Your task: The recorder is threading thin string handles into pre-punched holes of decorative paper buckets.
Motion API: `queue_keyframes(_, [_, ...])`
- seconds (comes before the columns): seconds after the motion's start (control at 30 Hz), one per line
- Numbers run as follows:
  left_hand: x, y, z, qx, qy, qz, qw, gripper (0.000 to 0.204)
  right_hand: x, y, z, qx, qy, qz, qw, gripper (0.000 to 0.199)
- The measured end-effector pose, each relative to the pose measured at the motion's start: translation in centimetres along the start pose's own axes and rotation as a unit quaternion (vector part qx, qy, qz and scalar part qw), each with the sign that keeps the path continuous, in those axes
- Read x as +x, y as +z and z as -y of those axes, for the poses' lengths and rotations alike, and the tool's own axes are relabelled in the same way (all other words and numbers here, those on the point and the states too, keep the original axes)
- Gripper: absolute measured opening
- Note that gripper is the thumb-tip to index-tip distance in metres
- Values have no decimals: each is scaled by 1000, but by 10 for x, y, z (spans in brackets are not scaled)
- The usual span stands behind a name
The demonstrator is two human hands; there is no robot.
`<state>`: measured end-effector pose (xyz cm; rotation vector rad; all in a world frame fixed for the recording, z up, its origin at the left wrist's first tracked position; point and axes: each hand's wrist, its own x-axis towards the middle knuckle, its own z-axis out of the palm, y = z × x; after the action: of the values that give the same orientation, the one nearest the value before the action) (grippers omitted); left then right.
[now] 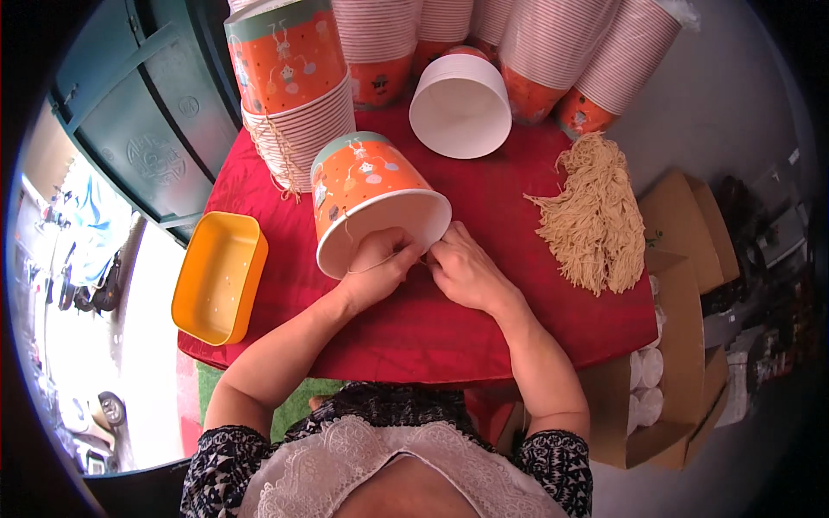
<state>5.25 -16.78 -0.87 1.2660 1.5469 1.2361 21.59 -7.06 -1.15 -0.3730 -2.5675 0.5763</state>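
Observation:
A large orange paper tub (367, 173) with a green base band and cartoon prints lies tilted on the red-covered table, its white mouth toward me. My left hand (380, 259) reaches into the mouth with closed fingers. A thin beige string (349, 231) hangs over the rim and runs to this hand. Just outside the right edge of the rim, my right hand (462, 266) has its thumb and fingers pinched together on the rim. Both hands' fingertips almost meet there; the exact spot is partly hidden. Farther off lies another tub (460, 108), its white mouth facing me.
Nested tubs (298, 129) with strings draped over them stand at the far left. Several wrapped stacks (561, 43) line the back. A bundle of beige strings (600, 216) lies right, a yellow container (250, 276) left. An open cardboard box (682, 345) stands beside the table.

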Motion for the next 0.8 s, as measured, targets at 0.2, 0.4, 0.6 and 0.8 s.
queue_keyframes(0.2, [4, 5, -1, 156, 132, -51, 978, 17, -1, 3, -4, -20, -8, -8, 1000, 11])
queue_keyframes(0.4, [2, 5, 10, 206, 181, -59, 960, 7, -1, 8, -7, 34, 34, -13, 999, 12])
queue_keyframes(0.6, [1, 14, 17, 258, 228, -98, 934, 7, -2, 11, -5, 77, 100, -10, 992, 14])
queue_keyframes(0.8, [2, 13, 22, 296, 229, -65, 925, 14, 0, 9, -2, 86, 147, 8, 985, 12])
